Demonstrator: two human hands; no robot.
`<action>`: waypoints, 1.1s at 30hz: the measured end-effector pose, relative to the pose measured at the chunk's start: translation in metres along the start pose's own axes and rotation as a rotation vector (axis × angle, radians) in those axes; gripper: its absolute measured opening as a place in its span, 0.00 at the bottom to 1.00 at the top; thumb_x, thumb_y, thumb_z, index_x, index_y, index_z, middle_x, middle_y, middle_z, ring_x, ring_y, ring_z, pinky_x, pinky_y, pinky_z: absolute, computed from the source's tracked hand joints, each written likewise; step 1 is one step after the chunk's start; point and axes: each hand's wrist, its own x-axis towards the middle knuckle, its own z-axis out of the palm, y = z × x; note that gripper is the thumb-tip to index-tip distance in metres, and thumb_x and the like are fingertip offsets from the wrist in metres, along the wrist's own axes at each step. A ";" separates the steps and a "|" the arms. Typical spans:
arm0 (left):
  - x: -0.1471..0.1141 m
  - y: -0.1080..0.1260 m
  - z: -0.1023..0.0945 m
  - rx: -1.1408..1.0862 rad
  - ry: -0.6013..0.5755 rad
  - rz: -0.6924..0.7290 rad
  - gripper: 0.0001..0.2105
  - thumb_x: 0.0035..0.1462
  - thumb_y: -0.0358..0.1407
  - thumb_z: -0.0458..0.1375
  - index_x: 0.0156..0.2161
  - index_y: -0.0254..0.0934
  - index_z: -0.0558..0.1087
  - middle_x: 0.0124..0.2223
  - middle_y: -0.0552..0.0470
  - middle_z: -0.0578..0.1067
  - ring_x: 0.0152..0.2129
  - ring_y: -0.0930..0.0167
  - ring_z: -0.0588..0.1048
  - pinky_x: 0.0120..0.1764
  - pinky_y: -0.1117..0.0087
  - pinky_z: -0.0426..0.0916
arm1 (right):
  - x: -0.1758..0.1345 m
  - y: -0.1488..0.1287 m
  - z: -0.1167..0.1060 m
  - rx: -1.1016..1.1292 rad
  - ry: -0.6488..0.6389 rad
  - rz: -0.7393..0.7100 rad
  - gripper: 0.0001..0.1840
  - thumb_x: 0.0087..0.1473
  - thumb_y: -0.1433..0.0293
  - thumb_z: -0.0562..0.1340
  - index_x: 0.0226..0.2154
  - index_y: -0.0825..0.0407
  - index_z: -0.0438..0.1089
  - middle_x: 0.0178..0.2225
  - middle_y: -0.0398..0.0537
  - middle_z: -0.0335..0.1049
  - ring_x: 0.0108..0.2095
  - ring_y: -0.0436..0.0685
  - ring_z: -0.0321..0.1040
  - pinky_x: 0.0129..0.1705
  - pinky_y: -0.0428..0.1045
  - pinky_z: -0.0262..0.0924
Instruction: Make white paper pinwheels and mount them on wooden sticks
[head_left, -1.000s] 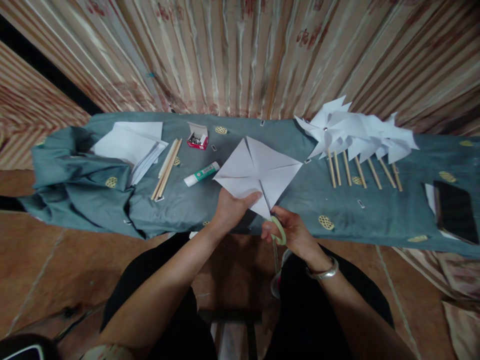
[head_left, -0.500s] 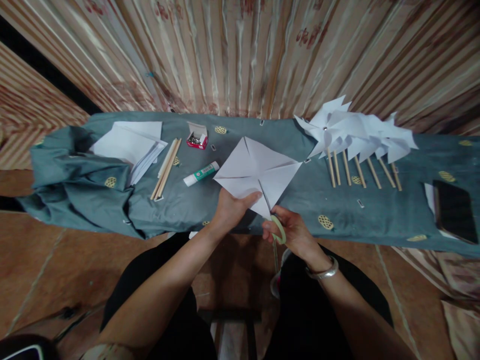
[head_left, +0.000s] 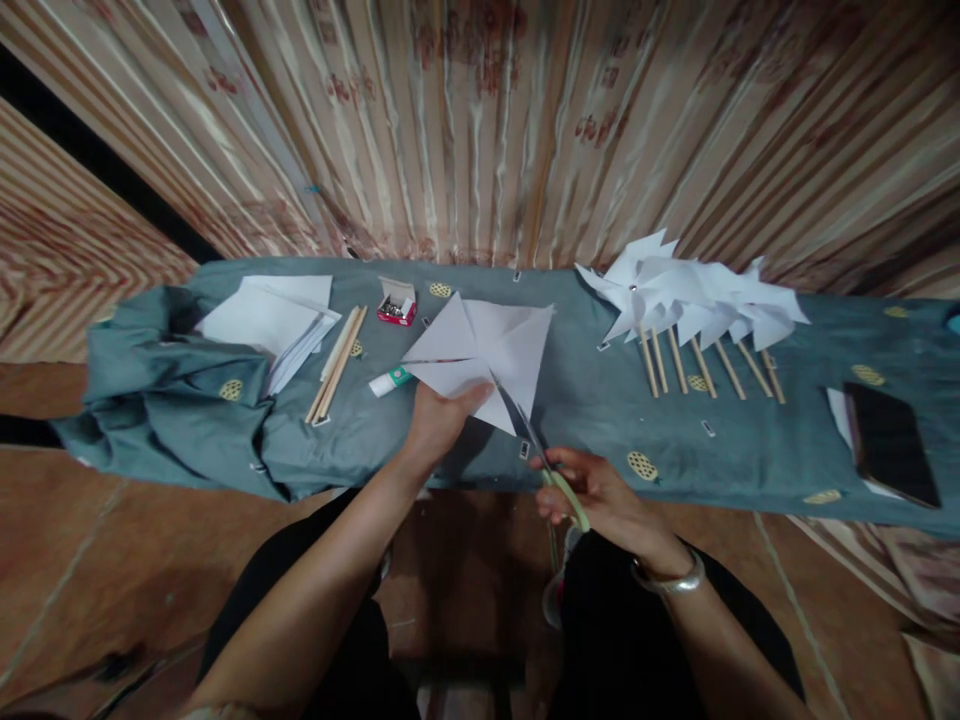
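In my left hand [head_left: 442, 415] is a white square sheet of paper [head_left: 491, 345], pinched at its near side with the thumb on top. Slits run from its corners toward the middle, which is uncut. My right hand [head_left: 592, 495] grips a pair of scissors [head_left: 564, 488] by pale green handles. Their metal blades point up and left, at the paper's near right edge beside a slit. Partly under the paper's left corner lies a glue stick [head_left: 388, 382] with a white and green body.
Several finished paper pinwheels [head_left: 690, 290] on wooden sticks lie at the right. At the left are stacked paper sheets [head_left: 270, 315], loose wooden sticks [head_left: 337, 365] and an open red box of pins [head_left: 396, 305]. A dark phone [head_left: 892, 440] lies far right on the grey-green cloth [head_left: 757, 430].
The scissors have drawn back from the paper toward me and their blades now show. The paper has turned and shifted left, covering part of the glue stick. The camera view has tilted slightly.
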 end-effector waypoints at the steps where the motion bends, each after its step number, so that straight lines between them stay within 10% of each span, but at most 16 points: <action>1: 0.002 -0.001 -0.001 0.003 0.014 -0.009 0.23 0.37 0.37 0.70 0.41 0.32 0.75 0.40 0.45 0.80 0.37 0.63 0.78 0.45 0.60 0.73 | -0.005 0.003 -0.007 -0.091 0.035 -0.027 0.28 0.43 0.52 0.70 0.41 0.52 0.67 0.25 0.41 0.72 0.22 0.51 0.68 0.23 0.46 0.60; 9: 0.001 -0.018 0.005 0.084 -0.138 -0.047 0.21 0.38 0.36 0.70 0.41 0.32 0.76 0.44 0.43 0.81 0.42 0.60 0.78 0.50 0.55 0.71 | -0.023 0.018 -0.057 -0.913 0.675 -0.147 0.26 0.52 0.56 0.64 0.50 0.54 0.68 0.29 0.49 0.78 0.24 0.59 0.73 0.28 0.51 0.63; 19: 0.010 -0.021 -0.005 0.225 -0.362 -0.079 0.27 0.43 0.41 0.67 0.49 0.31 0.72 0.48 0.40 0.80 0.44 0.57 0.78 0.50 0.53 0.72 | -0.007 0.009 -0.069 -1.322 0.903 -0.023 0.22 0.55 0.65 0.64 0.49 0.59 0.69 0.36 0.60 0.78 0.36 0.67 0.76 0.37 0.54 0.66; 25: 0.015 -0.004 -0.033 0.700 -0.103 0.506 0.32 0.55 0.38 0.62 0.64 0.36 0.60 0.64 0.36 0.64 0.62 0.56 0.63 0.60 0.47 0.60 | -0.012 0.009 -0.083 -1.374 0.992 -0.068 0.18 0.52 0.64 0.66 0.43 0.59 0.73 0.39 0.60 0.78 0.42 0.68 0.73 0.43 0.55 0.65; 28: 0.003 -0.002 -0.027 0.887 -0.335 0.794 0.19 0.64 0.32 0.52 0.60 0.39 0.66 0.60 0.42 0.70 0.63 0.61 0.61 0.63 0.48 0.56 | -0.011 0.010 -0.091 -1.318 1.043 0.001 0.16 0.52 0.61 0.66 0.39 0.55 0.74 0.34 0.57 0.78 0.37 0.67 0.74 0.37 0.54 0.64; 33: -0.015 -0.016 -0.009 1.115 -0.640 0.734 0.20 0.65 0.34 0.51 0.60 0.31 0.65 0.62 0.36 0.68 0.65 0.57 0.59 0.64 0.45 0.53 | -0.002 0.014 -0.098 -1.214 1.021 -0.017 0.13 0.48 0.62 0.65 0.35 0.52 0.74 0.34 0.52 0.78 0.34 0.62 0.75 0.34 0.51 0.62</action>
